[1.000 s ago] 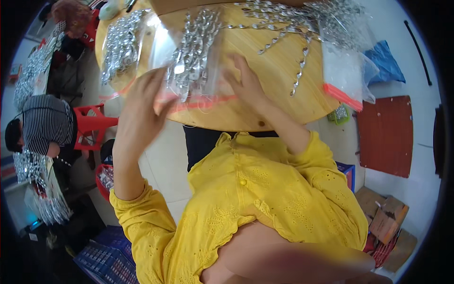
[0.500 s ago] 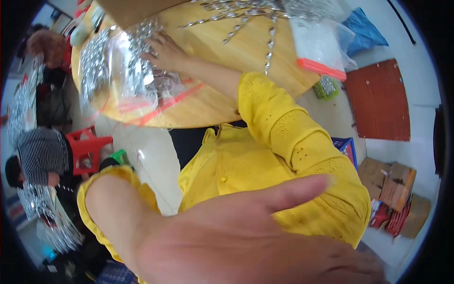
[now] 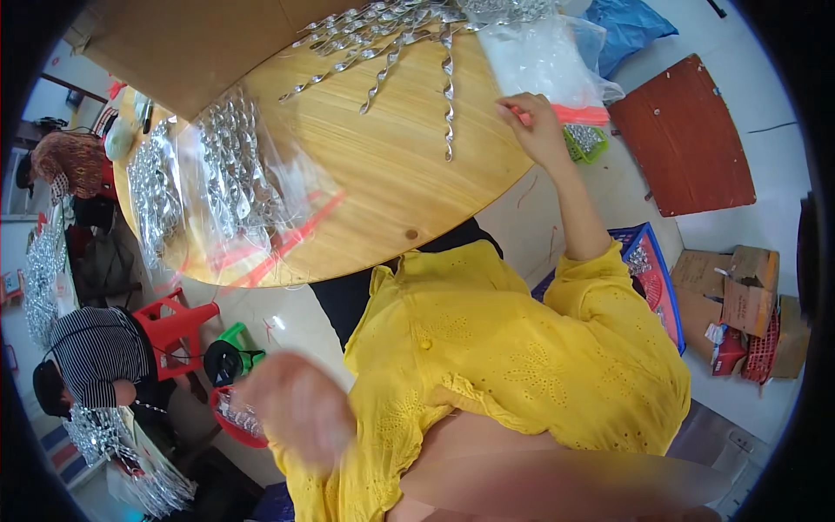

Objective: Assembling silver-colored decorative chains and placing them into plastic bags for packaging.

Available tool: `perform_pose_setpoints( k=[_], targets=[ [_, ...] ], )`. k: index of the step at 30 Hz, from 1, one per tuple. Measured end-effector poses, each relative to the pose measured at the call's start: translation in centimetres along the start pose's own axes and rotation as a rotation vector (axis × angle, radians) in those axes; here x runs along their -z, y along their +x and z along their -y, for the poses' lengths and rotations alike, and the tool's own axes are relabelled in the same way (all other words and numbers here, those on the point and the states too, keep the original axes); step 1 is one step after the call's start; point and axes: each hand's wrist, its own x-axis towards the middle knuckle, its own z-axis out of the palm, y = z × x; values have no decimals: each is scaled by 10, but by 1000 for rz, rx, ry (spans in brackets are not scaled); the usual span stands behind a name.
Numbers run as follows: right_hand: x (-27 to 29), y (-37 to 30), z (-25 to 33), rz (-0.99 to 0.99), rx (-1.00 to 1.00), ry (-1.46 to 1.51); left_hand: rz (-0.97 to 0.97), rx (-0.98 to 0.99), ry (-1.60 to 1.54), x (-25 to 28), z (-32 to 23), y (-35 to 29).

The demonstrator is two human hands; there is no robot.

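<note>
My right hand [image 3: 534, 130] is over the right edge of the round wooden table [image 3: 383, 191], its fingers loosely bent and apart with nothing visible in them. It is beside a stack of clear plastic bags [image 3: 544, 65] with a red strip along the edge. My left hand [image 3: 300, 413] is low in front of my yellow shirt, smeared by motion, so its fingers cannot be read. On the table's left side lie clear bags filled with silver twisted strips [image 3: 230, 165]. More silver twisted strips [image 3: 448, 96] are spread loose at the far side.
A large cardboard box [image 3: 191, 52] stands at the table's far left. Beside the table are a blue plastic bag [image 3: 626, 30], a green basket [image 3: 587, 142], a blue crate [image 3: 648, 261] and a brown board [image 3: 683, 135]. A person in stripes [image 3: 100, 357] sits by a red stool [image 3: 178, 326].
My right hand has left the filled bags and moved right to the stack of clear bags. My left hand has drawn back from close to the camera toward the lower left.
</note>
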Motion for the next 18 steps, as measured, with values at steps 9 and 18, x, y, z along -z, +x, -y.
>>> perform_pose_setpoints(
  k=[9,18],
  targets=[
    [-54,-11,-8,5,62,-37,883,1132,-454,-103,-38,-105],
    [-78,-24,21,-228,101,-132,1155,972,-75,-219,-34,-136]
  ],
)
